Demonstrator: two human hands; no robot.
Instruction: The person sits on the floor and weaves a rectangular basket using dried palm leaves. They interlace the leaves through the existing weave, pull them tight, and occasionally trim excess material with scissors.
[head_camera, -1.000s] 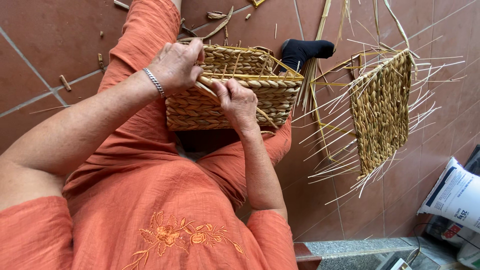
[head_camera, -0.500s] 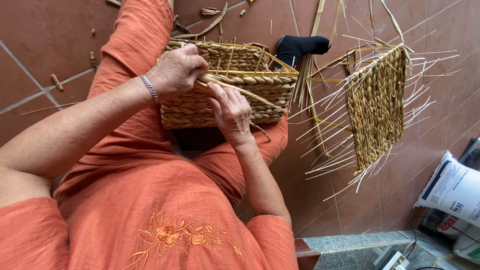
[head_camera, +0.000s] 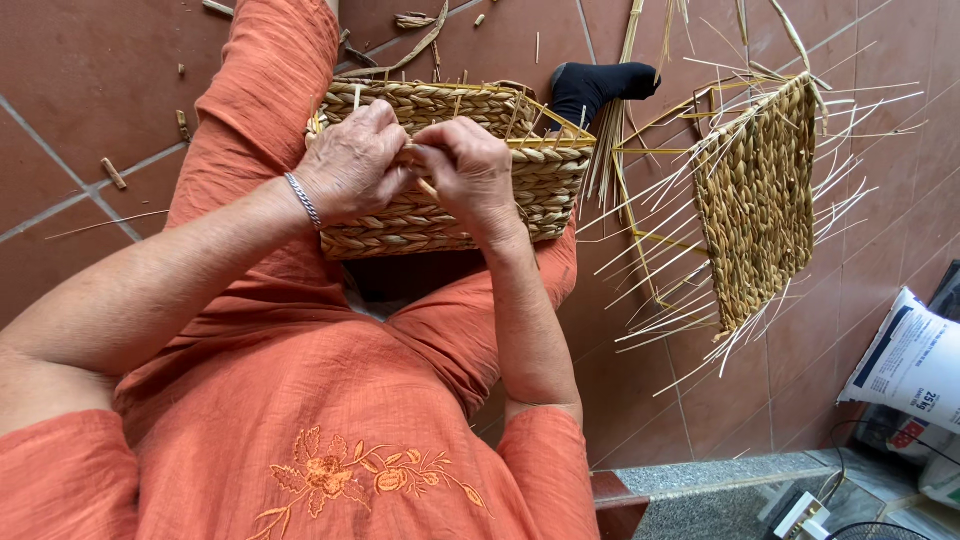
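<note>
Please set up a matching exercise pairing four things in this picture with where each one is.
Things:
1. basket
2. woven panel
3. black sock
4. white sack

Places:
A. by the picture's lower right edge
B. on the person's lap, under both hands
C. just beyond the basket's far right corner
D. flat on the tiles right of the basket, loose straws sticking out

Pairs: 1-B, 2-D, 3-C, 4-A

The left hand and right hand meet at the basket's near rim.

Rough braided straw basket (head_camera: 440, 215) (matt), smooth glazed floor tiles (head_camera: 90, 70).
</note>
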